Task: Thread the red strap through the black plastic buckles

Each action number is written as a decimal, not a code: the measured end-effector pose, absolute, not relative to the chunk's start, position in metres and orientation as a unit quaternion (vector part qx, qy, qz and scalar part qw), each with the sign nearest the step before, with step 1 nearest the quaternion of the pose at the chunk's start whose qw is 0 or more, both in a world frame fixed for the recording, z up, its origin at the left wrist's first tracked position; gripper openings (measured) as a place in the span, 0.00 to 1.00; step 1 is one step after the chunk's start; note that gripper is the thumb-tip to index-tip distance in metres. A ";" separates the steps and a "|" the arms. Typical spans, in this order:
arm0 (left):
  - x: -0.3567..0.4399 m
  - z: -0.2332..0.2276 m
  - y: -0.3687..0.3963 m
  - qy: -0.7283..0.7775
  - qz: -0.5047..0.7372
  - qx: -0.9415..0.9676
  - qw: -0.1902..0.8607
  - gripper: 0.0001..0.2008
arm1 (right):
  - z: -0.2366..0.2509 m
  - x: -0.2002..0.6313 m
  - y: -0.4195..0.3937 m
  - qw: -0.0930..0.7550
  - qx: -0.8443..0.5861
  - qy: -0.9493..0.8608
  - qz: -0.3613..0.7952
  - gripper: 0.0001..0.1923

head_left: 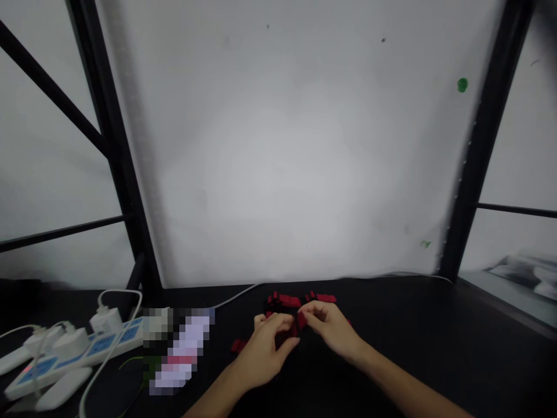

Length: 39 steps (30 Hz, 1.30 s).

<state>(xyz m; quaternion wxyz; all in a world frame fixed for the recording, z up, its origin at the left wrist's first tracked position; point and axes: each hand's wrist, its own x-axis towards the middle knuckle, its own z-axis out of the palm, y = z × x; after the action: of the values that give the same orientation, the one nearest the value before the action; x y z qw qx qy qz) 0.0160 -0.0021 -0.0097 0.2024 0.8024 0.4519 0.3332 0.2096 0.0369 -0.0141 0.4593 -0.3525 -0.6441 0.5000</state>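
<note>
Clock directions are read from the point between the hands, with 12 o'clock toward the wall (300, 145). The red strap (301, 320) is located at this point, above the black table (418, 331). The right hand (326, 325) enters from 4 o'clock; its thumb and index finger are closed on the strap in a narrow pinch. The left hand (266, 351) enters from 7 o'clock. Its thumb and fingers are curved, with a narrow gap between the tips and red material behind the gap; whether it grips that material cannot be told.

Two further straps with black parts lie on the table: the rear strap (288, 301) at 12 o'clock, and the side strap (325, 298) at 1 o'clock, near the right fingers. A red end (238, 346) shows between 8 and 9 o'clock, beside the left hand and partly hidden by it.

At 9 o'clock, a pixelated object (185, 348) lies near the power strip (102, 346). White plugs (72, 342) are seated in the power strip.
</note>
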 end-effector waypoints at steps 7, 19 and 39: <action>0.020 -0.010 -0.003 0.467 0.317 0.806 0.178 0.15 | -0.018 0.210 0.032 0.438 -0.381 -0.671 0.461 0.11; 0.011 0.000 -0.006 0.408 0.246 0.866 0.149 0.12 | 0.002 0.242 0.035 0.248 -0.393 -0.738 0.489 0.11; 0.013 0.007 -0.007 0.418 0.283 0.822 0.265 0.13 | 0.001 0.227 0.018 0.339 -0.338 -0.826 0.299 0.10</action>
<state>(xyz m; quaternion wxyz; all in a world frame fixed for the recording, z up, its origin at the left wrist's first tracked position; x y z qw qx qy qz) 0.0127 -0.0067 0.0068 0.2653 0.8215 0.4178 0.2830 0.2275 0.0181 0.0013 0.3386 -0.3382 -0.8256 0.2988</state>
